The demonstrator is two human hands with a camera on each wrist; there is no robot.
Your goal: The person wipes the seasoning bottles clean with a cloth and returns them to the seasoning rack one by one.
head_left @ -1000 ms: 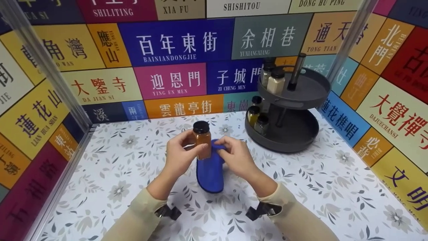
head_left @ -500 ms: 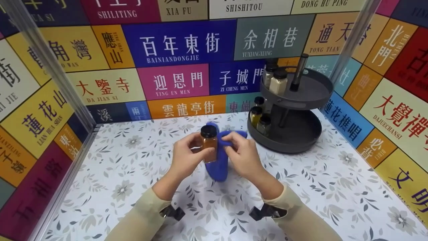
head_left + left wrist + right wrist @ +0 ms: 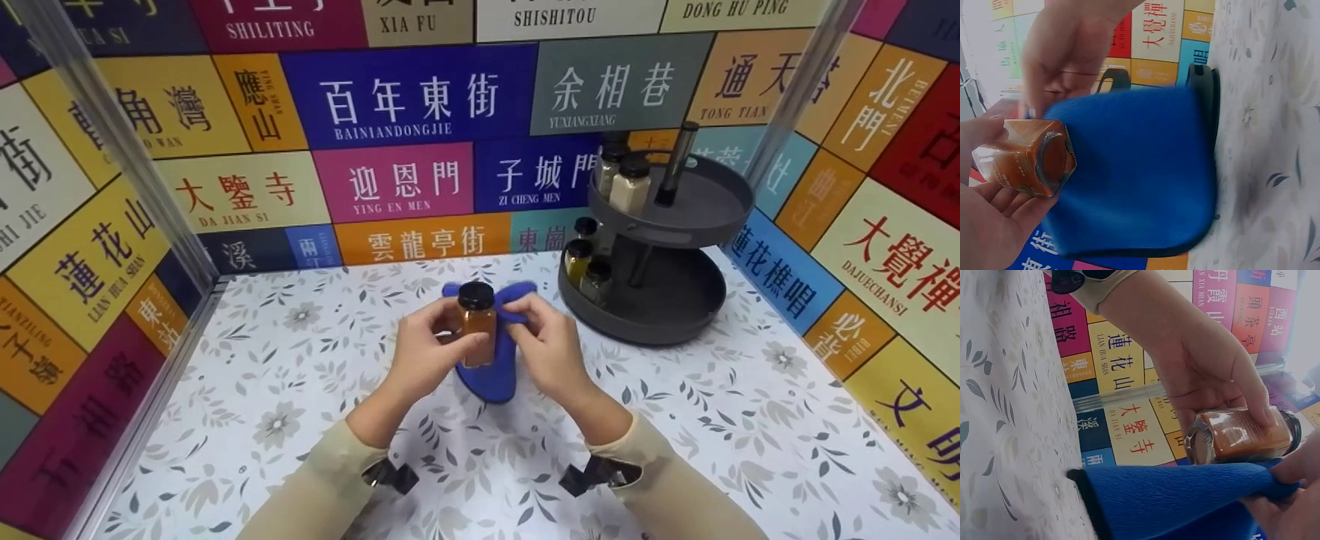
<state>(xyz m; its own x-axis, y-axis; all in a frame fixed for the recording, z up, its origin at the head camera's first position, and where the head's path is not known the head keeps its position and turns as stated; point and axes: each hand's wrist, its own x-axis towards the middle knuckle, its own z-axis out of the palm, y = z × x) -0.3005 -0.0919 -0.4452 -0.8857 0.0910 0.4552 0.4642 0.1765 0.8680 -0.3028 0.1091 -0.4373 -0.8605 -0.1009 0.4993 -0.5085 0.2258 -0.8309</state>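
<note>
While gripping black-capped faceted glass spice jar with left hand, pinching blue cloth with right hand. Hands near each other, not joined. Jar upright, clear of floral tablecloth; blue cloth just behind, contact unclear. Likely rigid glass, modest weight, slick, breakable: best held round the body below the cap, thumb opposed to fingers. Cloth probably soft, limp, light; pinch near dark edging. Farther right: dark grey two-tier tray stand with small capped jars on both tiers. Behind: lettered wall panels.

Left grip curled; right grip pinched.
</note>
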